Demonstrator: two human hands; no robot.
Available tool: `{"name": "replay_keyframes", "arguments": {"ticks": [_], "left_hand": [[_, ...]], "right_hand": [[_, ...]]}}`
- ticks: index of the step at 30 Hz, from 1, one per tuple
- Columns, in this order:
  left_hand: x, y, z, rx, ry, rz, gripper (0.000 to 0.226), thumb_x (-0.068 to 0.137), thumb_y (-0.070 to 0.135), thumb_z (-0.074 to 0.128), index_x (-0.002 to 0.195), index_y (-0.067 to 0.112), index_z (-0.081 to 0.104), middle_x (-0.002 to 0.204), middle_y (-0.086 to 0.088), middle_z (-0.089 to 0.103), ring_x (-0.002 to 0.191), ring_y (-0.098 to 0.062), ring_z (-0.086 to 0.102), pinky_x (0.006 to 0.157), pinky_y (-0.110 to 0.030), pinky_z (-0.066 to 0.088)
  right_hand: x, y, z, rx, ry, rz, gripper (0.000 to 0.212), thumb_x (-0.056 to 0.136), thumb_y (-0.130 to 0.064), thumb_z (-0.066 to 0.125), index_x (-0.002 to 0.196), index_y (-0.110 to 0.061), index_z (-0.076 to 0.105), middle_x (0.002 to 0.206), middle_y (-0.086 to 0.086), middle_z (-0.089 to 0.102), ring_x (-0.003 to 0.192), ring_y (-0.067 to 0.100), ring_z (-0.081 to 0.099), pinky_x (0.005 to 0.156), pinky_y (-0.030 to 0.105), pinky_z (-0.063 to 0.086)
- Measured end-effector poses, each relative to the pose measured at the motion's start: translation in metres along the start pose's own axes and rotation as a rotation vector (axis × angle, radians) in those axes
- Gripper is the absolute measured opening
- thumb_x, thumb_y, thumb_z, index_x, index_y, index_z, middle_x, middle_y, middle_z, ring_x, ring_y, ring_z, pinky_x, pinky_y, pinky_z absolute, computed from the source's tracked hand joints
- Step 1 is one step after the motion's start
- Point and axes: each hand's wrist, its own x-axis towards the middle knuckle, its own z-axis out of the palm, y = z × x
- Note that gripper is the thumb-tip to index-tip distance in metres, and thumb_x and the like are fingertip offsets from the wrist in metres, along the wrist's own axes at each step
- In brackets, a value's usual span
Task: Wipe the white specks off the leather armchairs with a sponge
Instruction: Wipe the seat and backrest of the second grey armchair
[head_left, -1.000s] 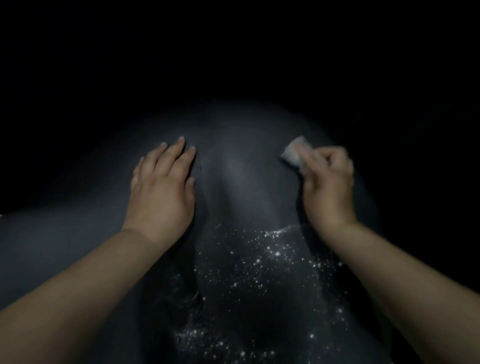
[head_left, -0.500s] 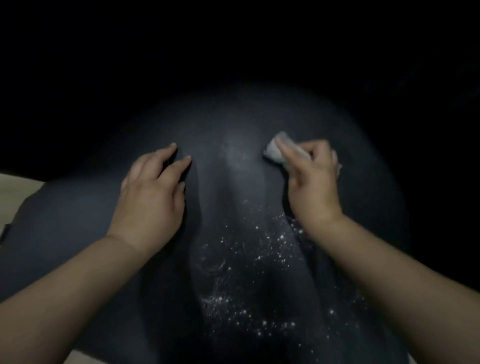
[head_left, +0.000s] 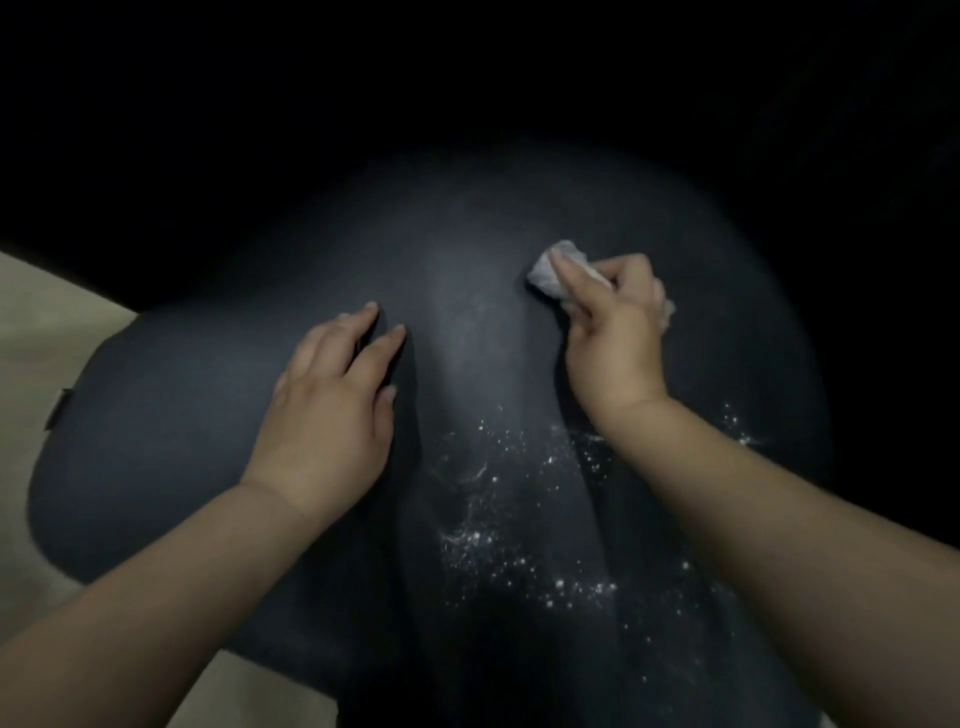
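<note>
A dark leather armchair (head_left: 208, 426) fills the view, its rounded surface lit in the middle. White specks (head_left: 519, 540) lie scattered across the leather below and between my hands, with a few more at the right near my forearm. My right hand (head_left: 613, 332) grips a small pale sponge (head_left: 545, 273) and holds it against the leather at the upper centre right. My left hand (head_left: 332, 405) rests on the chair with fingers stretched forward, left of a lit ridge.
A pale beige floor (head_left: 47, 332) shows at the left edge and below the chair at the bottom left. A small tag (head_left: 57, 408) sticks out of the chair's left side. Everything beyond the chair is black.
The view has shifted so more of the chair and the floor at the left show. My right hand has slid the sponge left across the leather; my left hand stays resting on the chair.
</note>
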Motion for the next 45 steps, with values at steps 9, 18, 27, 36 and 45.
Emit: {"name": "replay_keyframes", "arguments": {"ticks": [9,18,27,36,45], "left_hand": [[-0.034,-0.006,-0.006,0.035,-0.055,0.032,0.052,0.087,0.014,0.061,0.138,0.013,0.049,0.146,-0.01,0.039,0.135,-0.031,0.034,0.104,-0.05,0.036],[-0.057,-0.013,-0.003,0.008,-0.066,0.001,0.053,0.09,0.017,0.057,0.142,0.016,0.044,0.151,-0.006,0.033,0.139,-0.027,0.025,0.11,-0.048,0.028],[-0.073,-0.021,-0.003,0.025,-0.084,0.044,0.056,0.089,0.015,0.059,0.143,0.013,0.044,0.152,-0.009,0.033,0.14,-0.03,0.027,0.111,-0.047,0.029],[-0.091,-0.02,-0.002,0.043,-0.115,0.039,0.058,0.091,0.02,0.056,0.146,0.017,0.039,0.155,-0.004,0.027,0.142,-0.027,0.021,0.114,-0.044,0.024],[-0.107,-0.016,0.004,0.041,-0.091,0.022,0.059,0.088,0.016,0.06,0.143,0.014,0.042,0.153,-0.006,0.031,0.141,-0.029,0.024,0.112,-0.046,0.026]], "right_hand": [[-0.102,0.001,-0.009,-0.036,-0.124,-0.336,0.052,0.078,0.007,0.068,0.119,-0.025,0.068,0.098,0.011,0.058,0.087,0.032,0.05,0.082,0.047,0.045],[-0.126,-0.044,0.027,0.006,-0.1,-0.293,0.056,0.077,0.005,0.063,0.121,-0.028,0.066,0.102,0.011,0.057,0.09,0.033,0.049,0.089,0.038,0.032],[-0.104,-0.035,0.015,-0.018,0.036,-0.034,0.054,0.079,0.007,0.058,0.118,-0.029,0.068,0.103,0.014,0.055,0.092,0.037,0.047,0.092,0.049,0.035],[-0.172,-0.011,-0.002,-0.095,-0.063,-0.288,0.038,0.086,-0.007,0.061,0.117,-0.029,0.069,0.101,0.012,0.061,0.09,0.035,0.053,0.086,0.051,0.044],[-0.205,-0.031,0.016,-0.019,-0.131,-0.366,0.042,0.087,-0.011,0.047,0.119,-0.027,0.068,0.105,0.012,0.06,0.093,0.033,0.052,0.085,0.043,0.039]]}}
